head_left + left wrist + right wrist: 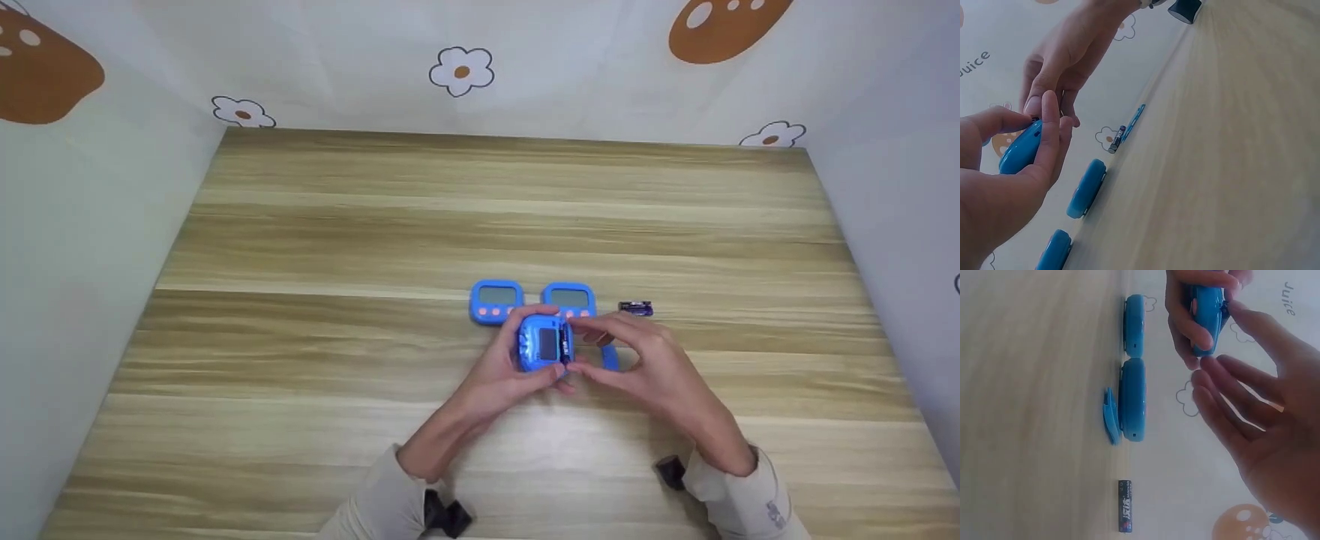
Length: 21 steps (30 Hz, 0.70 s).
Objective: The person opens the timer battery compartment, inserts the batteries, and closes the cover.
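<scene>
A rounded, glossy blue device is held above the tabletop, slightly right of midway between its left and right edges and well apart from the far edge. Its back faces up, showing a dark rectangular panel; a dark fitted battery with pale lettering lies along its right side.

The left hand grips the device around its body. The right hand has thumb and forefinger at the fitted battery, fingers loosely bent; I cannot tell whether they pinch it.

Counted: three blue devices in all, one held and two standing side by side just beyond, the left unit and the right unit, with grey screens and pinkish buttons. Two batteries: the fitted one and a loose battery, toward the right edge. One blue strip.
</scene>
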Each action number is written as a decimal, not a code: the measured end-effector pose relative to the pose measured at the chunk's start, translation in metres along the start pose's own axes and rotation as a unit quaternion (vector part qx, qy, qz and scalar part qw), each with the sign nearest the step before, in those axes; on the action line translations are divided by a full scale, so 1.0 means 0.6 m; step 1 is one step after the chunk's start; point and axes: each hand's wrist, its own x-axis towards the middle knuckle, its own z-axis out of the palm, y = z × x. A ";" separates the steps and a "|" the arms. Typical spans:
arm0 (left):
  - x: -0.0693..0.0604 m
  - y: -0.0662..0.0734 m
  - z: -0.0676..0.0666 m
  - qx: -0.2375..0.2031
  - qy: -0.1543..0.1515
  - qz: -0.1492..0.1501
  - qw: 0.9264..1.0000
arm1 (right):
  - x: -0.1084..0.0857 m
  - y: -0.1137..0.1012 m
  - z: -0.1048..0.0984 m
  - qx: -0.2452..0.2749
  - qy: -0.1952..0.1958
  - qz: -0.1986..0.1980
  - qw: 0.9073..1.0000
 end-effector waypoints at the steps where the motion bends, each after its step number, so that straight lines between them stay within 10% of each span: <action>1: 0.000 0.000 0.000 0.005 -0.001 0.005 1.000 | 0.000 0.001 0.000 -0.002 -0.001 0.000 1.000; 12: 0.000 -0.002 -0.001 0.063 0.029 0.039 0.997 | 0.001 -0.004 0.017 0.037 0.001 0.011 0.999; 21: 0.002 -0.011 0.001 0.123 0.002 0.025 0.992 | 0.004 -0.003 0.023 0.132 -0.027 0.129 0.983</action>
